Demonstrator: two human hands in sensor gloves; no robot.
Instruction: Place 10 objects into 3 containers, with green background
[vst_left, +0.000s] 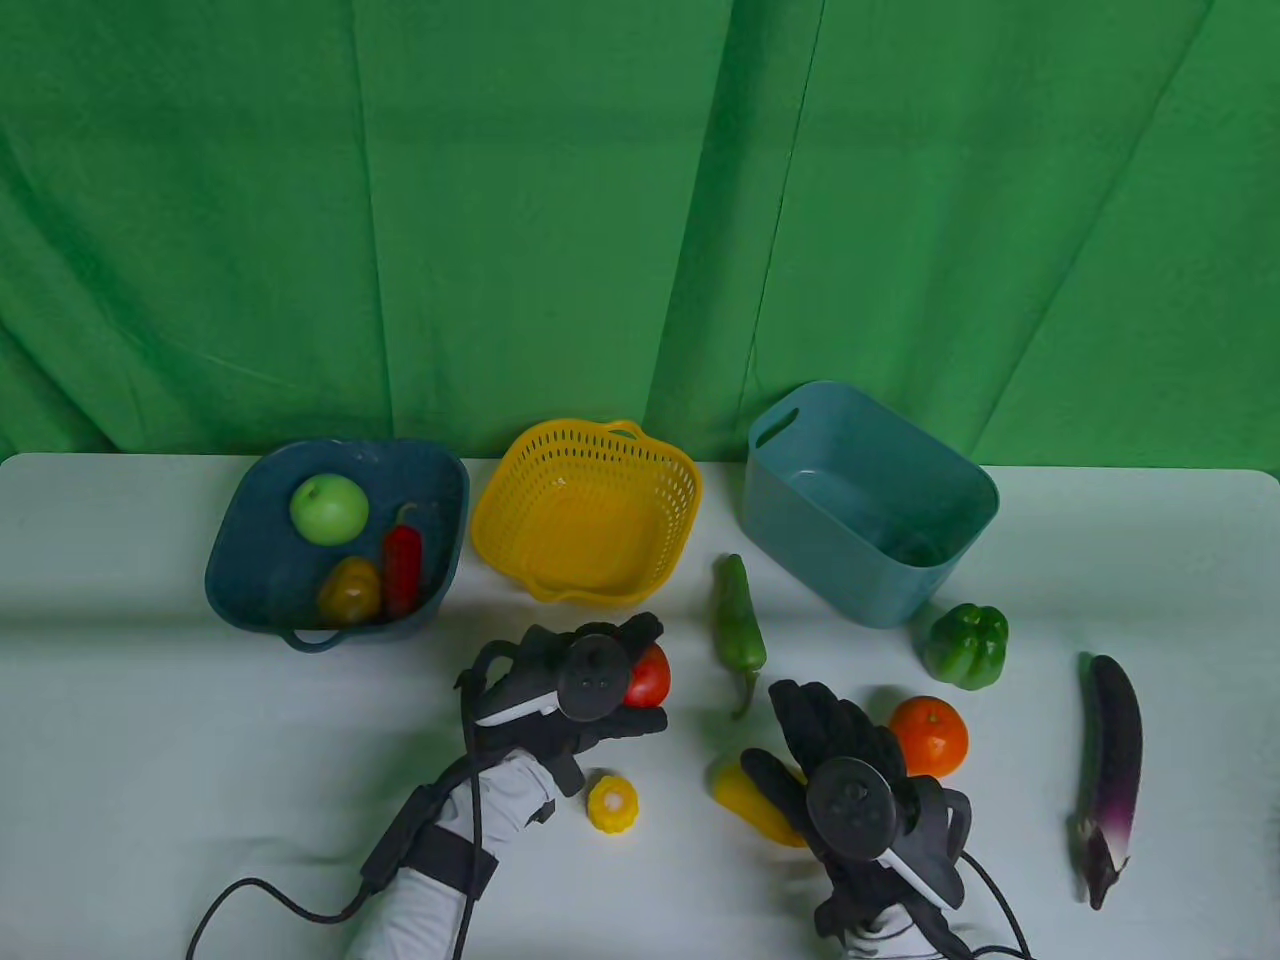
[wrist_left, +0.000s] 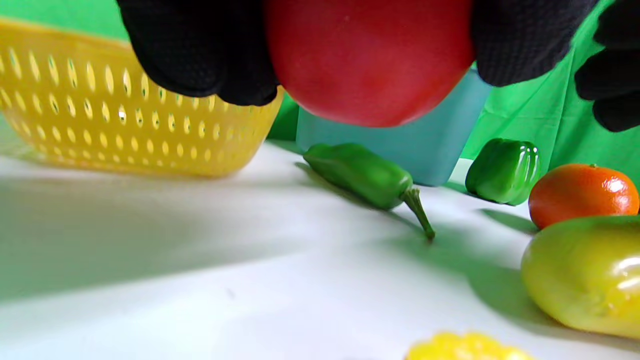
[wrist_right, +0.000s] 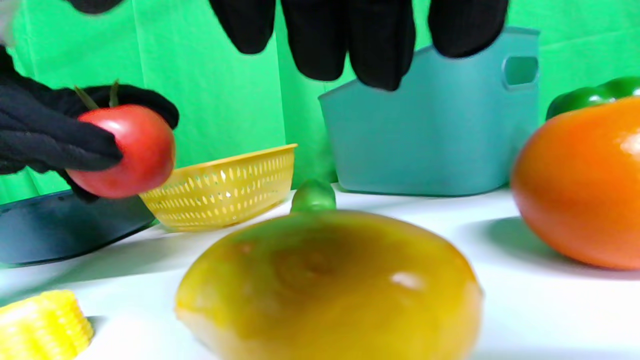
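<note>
My left hand (vst_left: 590, 685) grips a red tomato (vst_left: 648, 676) and holds it above the table, in front of the yellow basket (vst_left: 585, 512); the tomato also shows in the left wrist view (wrist_left: 370, 60) and the right wrist view (wrist_right: 132, 150). My right hand (vst_left: 835, 750) hovers open over a yellow-green mango (vst_left: 755, 800), its fingertips (wrist_right: 350, 45) above the mango (wrist_right: 330, 285) and apart from it. An orange (vst_left: 930, 735) lies just right of that hand. The dark blue basket (vst_left: 335, 530) holds a green apple (vst_left: 328, 508), a red chilli (vst_left: 402, 568) and a brownish fruit (vst_left: 350, 592). The teal bin (vst_left: 865, 500) looks empty.
A green chilli (vst_left: 738, 630), a green bell pepper (vst_left: 966, 645), a purple eggplant (vst_left: 1110, 770) and a yellow corn piece (vst_left: 612, 802) lie on the white table (vst_left: 150, 750). A green curtain hangs behind the containers. A glove cable trails at the front left.
</note>
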